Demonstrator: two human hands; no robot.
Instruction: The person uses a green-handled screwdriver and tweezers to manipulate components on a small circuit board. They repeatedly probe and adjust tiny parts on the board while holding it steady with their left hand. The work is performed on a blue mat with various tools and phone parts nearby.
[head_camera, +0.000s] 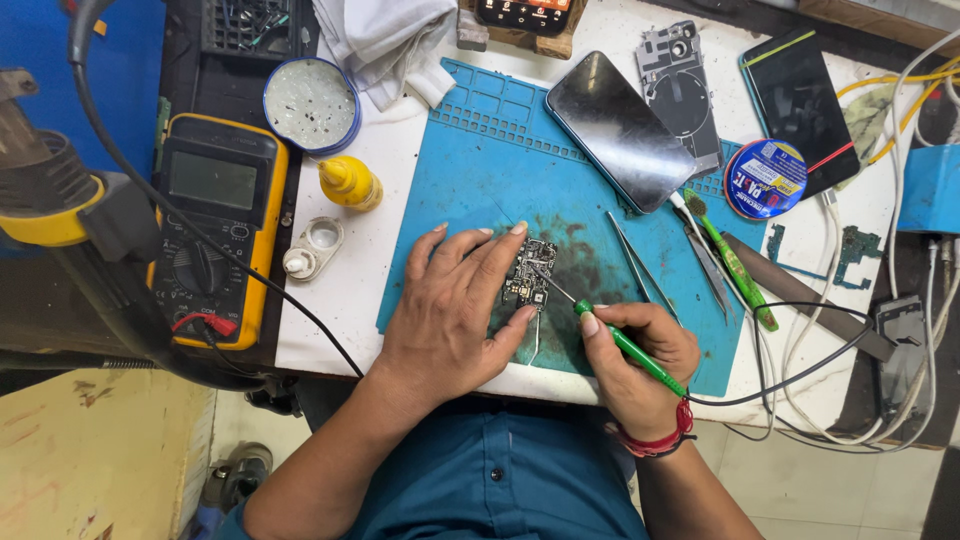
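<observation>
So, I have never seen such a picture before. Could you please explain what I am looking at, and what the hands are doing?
The single picture comes from a camera worn on a person's head, looking down at a worktable. The left hand presses on a small circuit board lying on a blue mat. The right hand holds a green-handled tool like a pen, with its thin tip on the board. Around them lie a yellow multimeter, a yellow bottle, tweezers, a green brush and a dark phone.
</observation>
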